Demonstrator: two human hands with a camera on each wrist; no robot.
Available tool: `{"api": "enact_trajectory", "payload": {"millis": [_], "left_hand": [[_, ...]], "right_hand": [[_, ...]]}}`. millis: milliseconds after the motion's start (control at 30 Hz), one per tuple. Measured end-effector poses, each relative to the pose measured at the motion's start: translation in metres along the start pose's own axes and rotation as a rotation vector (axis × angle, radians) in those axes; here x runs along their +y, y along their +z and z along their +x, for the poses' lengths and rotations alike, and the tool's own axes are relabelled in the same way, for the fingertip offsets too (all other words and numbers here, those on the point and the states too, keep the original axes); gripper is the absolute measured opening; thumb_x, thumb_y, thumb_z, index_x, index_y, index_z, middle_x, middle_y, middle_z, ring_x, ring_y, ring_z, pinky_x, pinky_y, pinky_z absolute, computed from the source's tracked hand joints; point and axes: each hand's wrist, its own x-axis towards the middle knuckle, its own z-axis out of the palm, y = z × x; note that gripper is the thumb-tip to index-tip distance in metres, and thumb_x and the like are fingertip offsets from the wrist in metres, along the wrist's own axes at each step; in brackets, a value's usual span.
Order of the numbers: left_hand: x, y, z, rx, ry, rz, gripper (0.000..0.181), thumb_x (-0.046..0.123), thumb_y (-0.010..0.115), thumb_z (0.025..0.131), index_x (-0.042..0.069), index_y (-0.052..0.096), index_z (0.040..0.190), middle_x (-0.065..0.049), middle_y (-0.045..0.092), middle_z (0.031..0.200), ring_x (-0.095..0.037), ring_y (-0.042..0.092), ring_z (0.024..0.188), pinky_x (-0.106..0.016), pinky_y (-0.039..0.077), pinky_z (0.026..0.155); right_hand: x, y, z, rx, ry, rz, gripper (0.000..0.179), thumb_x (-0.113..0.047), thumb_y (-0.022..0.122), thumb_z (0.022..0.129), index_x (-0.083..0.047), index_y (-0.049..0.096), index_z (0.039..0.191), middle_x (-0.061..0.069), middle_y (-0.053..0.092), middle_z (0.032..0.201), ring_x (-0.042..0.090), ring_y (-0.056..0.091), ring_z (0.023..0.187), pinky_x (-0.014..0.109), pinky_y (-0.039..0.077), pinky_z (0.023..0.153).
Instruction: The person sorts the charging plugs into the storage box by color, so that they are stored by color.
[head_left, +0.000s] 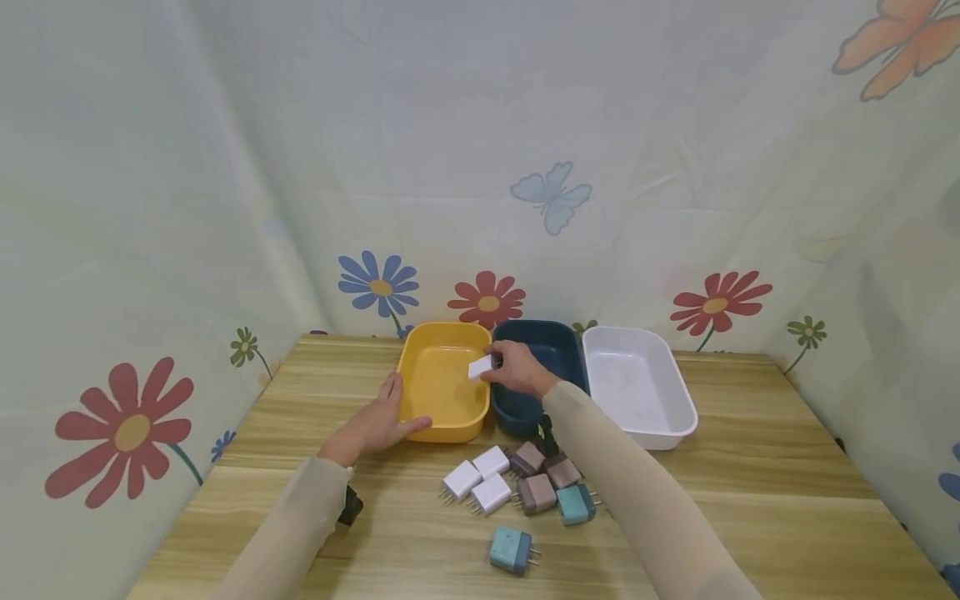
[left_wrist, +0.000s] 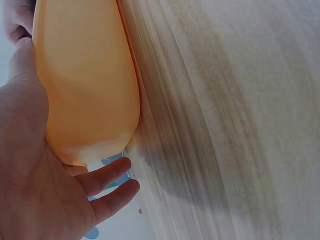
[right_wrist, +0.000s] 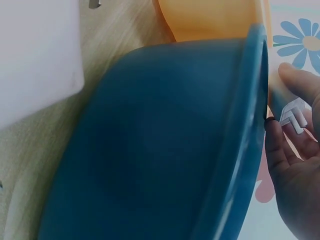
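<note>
My right hand pinches a white plug-in charger between thumb and fingers. It holds the charger over the right side of a yellow bin, near the rim of the dark blue bin. In the right wrist view the charger's metal prongs point away from the yellow bin. My left hand touches the yellow bin's near left corner, thumb along the front and fingers extended beside the left wall. The inside of the blue bin is partly hidden by my right hand and forearm.
A white bin stands right of the blue one. In front of the bins lie several chargers: white ones, brownish-pink ones, and two teal ones, one nearer me. A flower-printed curtain hangs behind the wooden table.
</note>
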Motion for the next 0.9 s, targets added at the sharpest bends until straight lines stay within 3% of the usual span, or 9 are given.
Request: {"api": "enact_trajectory", "payload": {"millis": [200, 467, 900], "left_hand": [[0.001, -0.002, -0.001, 0.001, 0.001, -0.003, 0.114, 0.069, 0.051, 0.083, -0.005, -0.005, 0.148, -0.025, -0.004, 0.155, -0.043, 0.022, 0.136, -0.051, 0.024, 0.109], [0.002, -0.001, -0.001, 0.003, 0.008, -0.013, 0.109, 0.062, 0.055, 0.086, -0.006, -0.005, 0.148, -0.026, -0.004, 0.154, -0.044, 0.022, 0.136, -0.051, 0.023, 0.109], [0.000, 0.001, 0.002, 0.003, -0.008, -0.017, 0.112, 0.065, 0.054, 0.084, -0.006, -0.005, 0.148, -0.025, -0.005, 0.154, -0.044, 0.023, 0.135, -0.052, 0.024, 0.108]], "right_hand": [[0.001, -0.002, 0.003, 0.023, -0.031, 0.020, 0.057, -0.023, 0.075, 0.083, -0.002, 0.053, 0.131, 0.009, 0.059, 0.116, 0.021, 0.055, 0.100, 0.031, 0.049, 0.090], [0.006, -0.011, 0.000, 0.048, -0.067, 0.097, 0.051, -0.017, 0.072, 0.085, 0.002, 0.054, 0.128, 0.014, 0.059, 0.119, 0.023, 0.058, 0.105, 0.033, 0.051, 0.087], [0.008, -0.037, -0.023, 0.069, -0.079, 0.006, 0.050, -0.020, 0.074, 0.083, -0.005, 0.056, 0.128, 0.009, 0.061, 0.117, 0.022, 0.058, 0.104, 0.034, 0.051, 0.087]]}}
